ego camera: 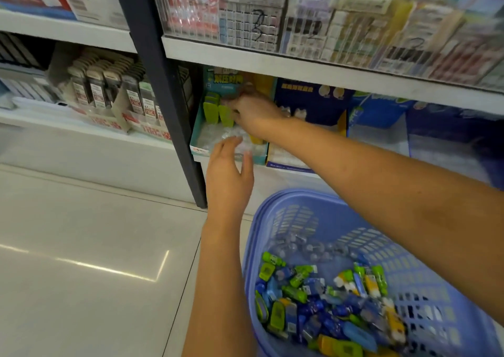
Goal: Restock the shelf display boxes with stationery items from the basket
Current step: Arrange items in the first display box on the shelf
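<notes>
A teal display box [197, 141] sits on the low shelf, with green packs [218, 112] standing at its back and clear wrappers on its floor. My right hand [253, 111] reaches into the box beside the green packs; its fingers are bent there, and motion blur hides whether they hold a pack. My left hand [227, 174] hovers at the box's front edge, fingers spread and empty. A lilac plastic basket [294, 215] stands on the floor at the lower right, filled with several green, blue and yellow wrapped stationery items [327, 302].
A dark blue display box [313, 103] and further blue boxes [381, 111] stand to the right on the same shelf. A black shelf upright [163, 84] rises left of the teal box. Boxes of refills [109, 92] fill the left bay. Packaged goods [327, 24] sit above.
</notes>
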The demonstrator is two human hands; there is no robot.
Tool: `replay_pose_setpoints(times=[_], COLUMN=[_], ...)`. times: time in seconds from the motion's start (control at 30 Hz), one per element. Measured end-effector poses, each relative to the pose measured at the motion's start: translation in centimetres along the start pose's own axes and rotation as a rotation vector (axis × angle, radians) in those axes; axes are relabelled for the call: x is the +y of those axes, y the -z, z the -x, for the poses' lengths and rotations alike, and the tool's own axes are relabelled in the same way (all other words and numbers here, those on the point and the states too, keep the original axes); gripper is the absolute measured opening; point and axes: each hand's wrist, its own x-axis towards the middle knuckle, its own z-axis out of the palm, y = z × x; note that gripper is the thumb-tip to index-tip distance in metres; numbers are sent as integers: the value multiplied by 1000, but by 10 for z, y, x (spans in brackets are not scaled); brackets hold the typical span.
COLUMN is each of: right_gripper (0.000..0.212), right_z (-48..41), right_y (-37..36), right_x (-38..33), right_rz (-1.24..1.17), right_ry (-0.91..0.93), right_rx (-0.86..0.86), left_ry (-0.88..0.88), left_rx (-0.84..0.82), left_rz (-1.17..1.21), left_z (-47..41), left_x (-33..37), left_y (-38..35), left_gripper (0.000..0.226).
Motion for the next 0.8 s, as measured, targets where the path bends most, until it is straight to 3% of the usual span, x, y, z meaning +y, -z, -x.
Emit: replay_pose_setpoints(times=[0.1,0.17,0.2,0.33,0.47,0.53,0.63,0.7,0.8], right_gripper=[37,30,31,18,35,46,55,43,34], right_z=[68,123,151,240,289,299,298,291,282], right_y=[16,8,-1,-68,-145,-177,-210,-226,-244], right_x=[8,31,44,92,119,117,103,94,89], right_rz=[-154,-232,-254,-256,-260,-262,-310,-322,-288], right_ry=[66,7,-77,-353,-499,-446,-373,-365,-324], right_rx=[121,210,172,-319,-639,-698,-671,-615,-683], left_ry=[22,118,187,257,209,240,272,302,339], left_rx=[-46,-245,-383,-956,-1354,-1438,-1493,-1483,-1419], left_rz=[121,55,1,-263,-547,-638,-724,-776,-805], left_z=[18,30,37,81,143,169,187,186,188], left_x=[10,7,5,0,-26,-45,-62,-68,-79], left_y=[2,-13,-25,-86,-131,-145,-162,-167,-170], left_gripper=[24,32,33,26,23,25,50,51,47])
